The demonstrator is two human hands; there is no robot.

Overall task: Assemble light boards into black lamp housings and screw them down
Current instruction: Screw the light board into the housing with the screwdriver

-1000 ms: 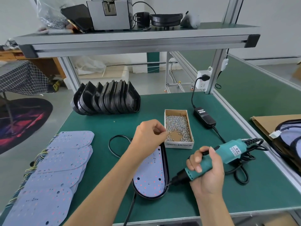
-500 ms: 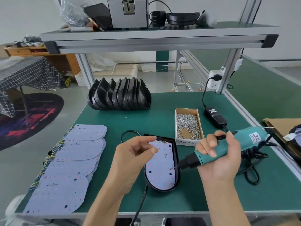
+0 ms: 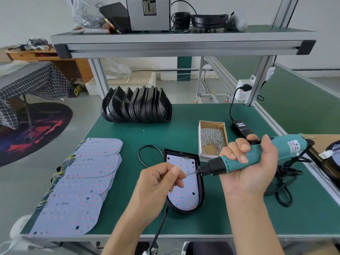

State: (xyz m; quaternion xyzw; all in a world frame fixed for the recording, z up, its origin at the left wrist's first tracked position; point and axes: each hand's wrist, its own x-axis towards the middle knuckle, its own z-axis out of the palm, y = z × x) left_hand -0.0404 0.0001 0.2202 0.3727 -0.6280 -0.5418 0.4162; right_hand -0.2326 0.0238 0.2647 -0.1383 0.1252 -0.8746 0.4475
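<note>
Right hand (image 3: 246, 170) grip clamped round teal screwdriver (image 3: 257, 157); left hand (image 3: 158, 183) grip pinches screw (image 3: 179, 173) at bit tip; both above light board (image 3: 184, 186) seated in black housing (image 3: 201, 190) on tabletop (image 3: 184, 126).

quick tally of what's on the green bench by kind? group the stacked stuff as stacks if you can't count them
Row of empty black housings: 1, single count unclear
Housing with light board fitted: 1
Spread of loose light boards: 1, overlapping, count unclear
Screw box: 1
Electric screwdriver, gripped by the right hand: 1
Power adapter: 1
Total: 6 items or groups
</note>
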